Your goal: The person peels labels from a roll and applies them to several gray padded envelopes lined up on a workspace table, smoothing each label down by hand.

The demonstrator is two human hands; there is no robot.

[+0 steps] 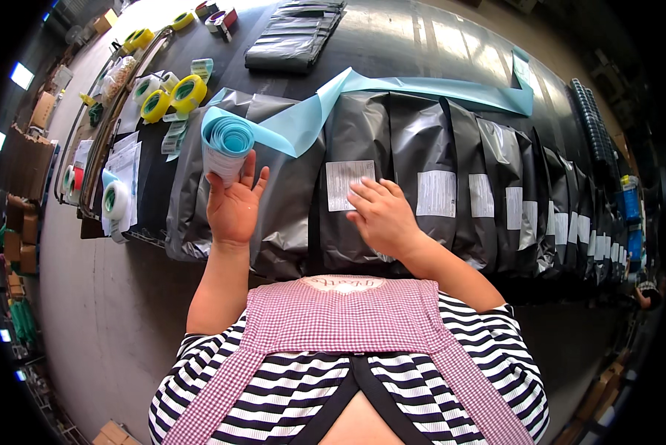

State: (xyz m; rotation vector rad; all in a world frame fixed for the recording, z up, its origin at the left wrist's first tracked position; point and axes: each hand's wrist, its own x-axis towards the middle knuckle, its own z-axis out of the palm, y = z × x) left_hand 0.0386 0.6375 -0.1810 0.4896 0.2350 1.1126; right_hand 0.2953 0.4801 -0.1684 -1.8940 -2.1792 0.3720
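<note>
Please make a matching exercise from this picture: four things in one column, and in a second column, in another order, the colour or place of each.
Things:
1. label roll
2. left hand
3. right hand
4. tape rolls

Colour or place:
A. flat on a grey bag, beside its white label
B. yellow with green cores, on the table's left part
C. light blue, its strip trailing right across the bags
D. holding the roll upright

Pairs: 1-C, 2-D, 3-A, 4-B
</note>
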